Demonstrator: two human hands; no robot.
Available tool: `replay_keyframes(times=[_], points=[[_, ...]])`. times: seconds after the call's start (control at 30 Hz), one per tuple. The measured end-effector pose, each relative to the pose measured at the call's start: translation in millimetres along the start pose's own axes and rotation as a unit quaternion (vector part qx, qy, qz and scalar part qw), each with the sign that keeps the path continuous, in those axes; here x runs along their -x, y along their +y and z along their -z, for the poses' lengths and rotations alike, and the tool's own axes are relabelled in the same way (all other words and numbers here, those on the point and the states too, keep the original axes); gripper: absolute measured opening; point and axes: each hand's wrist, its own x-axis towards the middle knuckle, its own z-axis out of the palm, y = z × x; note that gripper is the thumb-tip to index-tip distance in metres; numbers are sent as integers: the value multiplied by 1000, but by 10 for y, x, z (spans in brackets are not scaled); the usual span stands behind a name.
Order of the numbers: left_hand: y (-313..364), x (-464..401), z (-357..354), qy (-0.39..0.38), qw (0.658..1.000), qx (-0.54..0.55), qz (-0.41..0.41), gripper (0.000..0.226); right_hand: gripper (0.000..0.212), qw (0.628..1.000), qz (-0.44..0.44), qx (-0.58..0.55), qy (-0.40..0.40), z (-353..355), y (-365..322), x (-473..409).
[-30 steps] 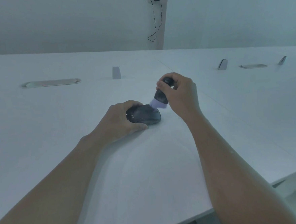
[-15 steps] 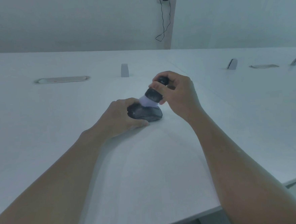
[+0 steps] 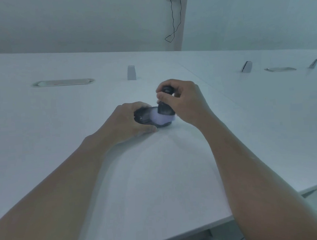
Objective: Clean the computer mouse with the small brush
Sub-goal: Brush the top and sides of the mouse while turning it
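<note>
On white desk (image 3: 158, 176): left hand (image 3: 124, 122) wrapped round dark rounded plastic computer mouse (image 3: 144, 117), right hand (image 3: 186, 101) at 2 o'clock pinching small black brush (image 3: 165, 110), pale bristles pressed onto mouse.

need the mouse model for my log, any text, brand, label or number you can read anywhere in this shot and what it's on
None can be read.
Computer mouse: a small pale mark on its side, too blurred to read.
Small brush: no lettering shows.
White desk and wall: no text visible.
</note>
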Motion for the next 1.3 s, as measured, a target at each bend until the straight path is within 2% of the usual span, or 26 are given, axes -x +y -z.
replay_keyframes(times=[0.13, 0.23, 0.3, 0.37, 0.47, 0.6, 0.7, 0.8, 0.93, 1.1, 1.2, 1.3], points=[[20, 8, -1, -5, 1000, -4, -5, 47, 5, 996, -30, 46, 71, 43, 139, -33], [15, 4, -16, -2, 1000, 3, -12, 54, 4, 991, -39, -35, 122, 24, 72, -60], [9, -1, -22, 3, 1000, 7, -14, 58, 4, 992, -41, -83, 89, 8, 8, -57], [3, -8, -22, 4, 1000, 10, -15, 57, 4, 996, -36, -54, 57, -14, 17, -44], [4, -7, -14, 4, 1000, 14, -18, 53, 5, 993, -34, 33, 104, -17, 120, -74], [0, -23, -29, 13, 1000, 16, -12, 49, 4, 991, -11, -15, 131, -106, 17, -73], [2, -56, -51, 20, 1000, -1, -5, 35, 4, 997, 33, -27, 62, -247, -167, -2], [-4, -71, -64, 15, 1000, -8, 11, 37, 3, 999, 32, -34, 13, -260, -184, 2], [-6, -46, -52, 7, 1000, 6, -1, 45, 4, 997, -6, -5, 76, -91, -8, -82], [-1, -32, -54, 5, 1000, 18, -14, 52, 6, 989, -75, 55, 116, 51, 201, -136], [2, -32, -50, 7, 1000, 18, -9, 52, 6, 989, -59, 3, 137, 11, 120, -118], [17, -41, -48, 6, 1000, 3, 2, 44, 6, 994, -20, -53, 93, -122, -68, -46]])
